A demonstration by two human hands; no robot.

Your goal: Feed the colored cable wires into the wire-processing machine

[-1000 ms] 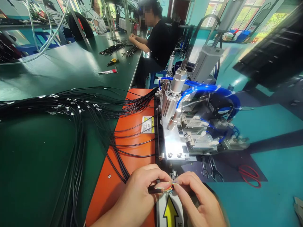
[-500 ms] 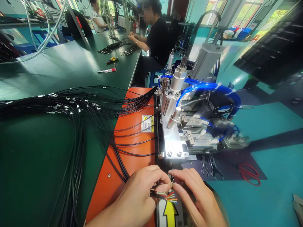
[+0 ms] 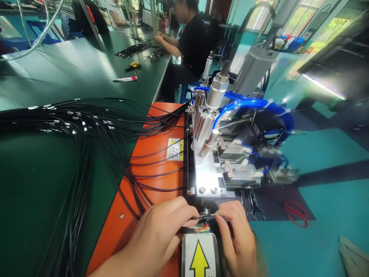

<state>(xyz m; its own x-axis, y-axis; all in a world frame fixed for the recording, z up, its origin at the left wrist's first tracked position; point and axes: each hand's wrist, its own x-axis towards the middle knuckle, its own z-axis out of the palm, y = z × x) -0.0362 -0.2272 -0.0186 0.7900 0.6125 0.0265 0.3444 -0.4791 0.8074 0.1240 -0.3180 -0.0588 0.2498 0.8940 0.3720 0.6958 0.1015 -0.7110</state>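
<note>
My left hand [image 3: 163,227] is closed around black cable, with one thin black cable [image 3: 205,216] reaching out from its fingertips to the right. My right hand [image 3: 238,227] pinches the thin wire ends of that cable between thumb and forefinger. Below it, a bunch of coloured wires [image 3: 204,228], red, yellow and white among them, sticks out from under my left hand. Both hands are just in front of a metal clamping machine [image 3: 206,177], above a grey box [image 3: 215,246] with a yellow arrow. Fingers partly hide what my left hand grips.
Black cables [image 3: 80,154] with white tags lie over the green table [image 3: 17,200] and run across the orange plate [image 3: 161,134] into the machine. Blue air hoses [image 3: 248,104] arch above it. Wrenches [image 3: 256,209] and red-handled scissors [image 3: 295,213] lie right. A co-worker [image 3: 193,46] sits behind.
My fingertips have drawn apart sideways, and a stretch of cable now shows between them. The coloured bunch has shifted slightly left and up. The view has moved a little.
</note>
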